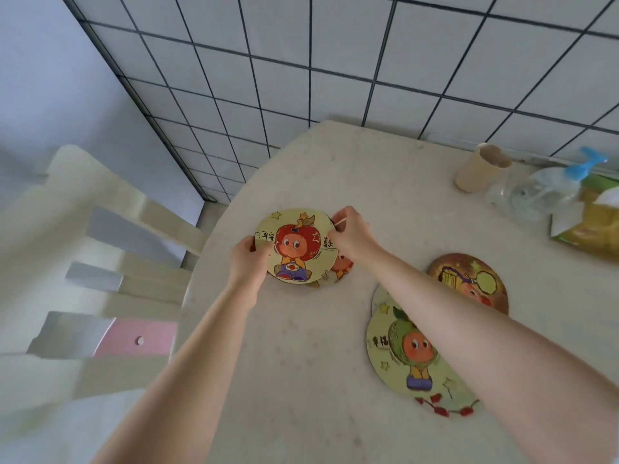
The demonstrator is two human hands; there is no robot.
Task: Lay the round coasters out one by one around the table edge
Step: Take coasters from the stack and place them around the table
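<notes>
A round coaster with a red-haired cartoon figure (294, 246) is held near the table's left edge. My left hand (249, 261) pinches its left rim and my right hand (351, 234) grips its right rim. Beneath it peeks another coaster (340, 267) with a similar picture; whether that one lies on the table or is held, I cannot tell. Nearer to me lies a coaster with a green-haired figure (412, 360), partly under my right forearm. A dark brown coaster (475, 279) lies just beyond it.
The pale table (301, 346) curves along its left edge. A cream chair with a pink seat (134, 336) stands at the left. A paper cup (479, 169), a clear spray bottle (549, 189) and a yellow packet (596, 226) sit at the back right by the tiled wall.
</notes>
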